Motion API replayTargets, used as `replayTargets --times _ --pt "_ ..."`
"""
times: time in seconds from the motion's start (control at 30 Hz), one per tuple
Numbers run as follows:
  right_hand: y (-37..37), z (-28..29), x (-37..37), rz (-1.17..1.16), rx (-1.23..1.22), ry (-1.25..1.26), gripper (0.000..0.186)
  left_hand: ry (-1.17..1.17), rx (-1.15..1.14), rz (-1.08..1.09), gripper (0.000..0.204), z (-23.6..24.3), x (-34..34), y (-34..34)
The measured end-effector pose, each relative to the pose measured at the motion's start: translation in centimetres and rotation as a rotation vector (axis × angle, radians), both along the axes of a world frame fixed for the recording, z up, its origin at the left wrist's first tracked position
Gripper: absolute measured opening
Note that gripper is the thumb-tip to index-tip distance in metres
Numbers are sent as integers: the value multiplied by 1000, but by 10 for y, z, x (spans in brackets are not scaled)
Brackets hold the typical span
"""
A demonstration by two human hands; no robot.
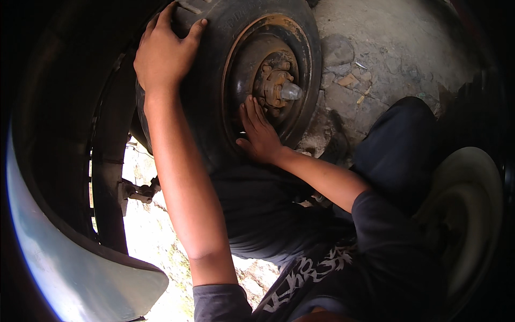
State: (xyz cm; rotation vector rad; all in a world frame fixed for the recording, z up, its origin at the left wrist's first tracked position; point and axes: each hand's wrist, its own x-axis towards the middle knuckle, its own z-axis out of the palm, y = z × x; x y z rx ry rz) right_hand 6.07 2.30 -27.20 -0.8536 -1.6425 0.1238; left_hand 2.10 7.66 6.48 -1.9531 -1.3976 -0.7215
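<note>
A black tyre point(206, 80) on a rusty steel wheel rim point(241, 53) stands upright before me, inside a wheel arch. At its centre sits a brown, rusted hub point(274, 86) with several nuts around it and a pale grey cap point(291, 91) sticking out. My left hand point(167, 51) lies over the tread at the top left of the tyre, thumb and fingers spread. Lower down, my right hand point(260, 134) rests against the rim's lower left part, its fingers stretched towards the hub and its thumb apart. Neither hand holds a tool.
A pale curved fender panel point(91, 273) bends round the lower left. Behind the tyre shows a metal joint point(140, 192). My bent knee point(402, 129) is at the right, near the cracked floor point(397, 59) with scattered debris. Another round wheel-like object point(466, 214) stands at far right.
</note>
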Motion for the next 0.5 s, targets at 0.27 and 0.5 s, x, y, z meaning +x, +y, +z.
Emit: replayTargets --times 0.27,0.5 --pt "-2 23 5 -71 -115 -13 96 34 9 -49 83 1 2 7" --pt "5 64 16 -6 -135 81 88 20 27 -3 83 -2 -5 0"
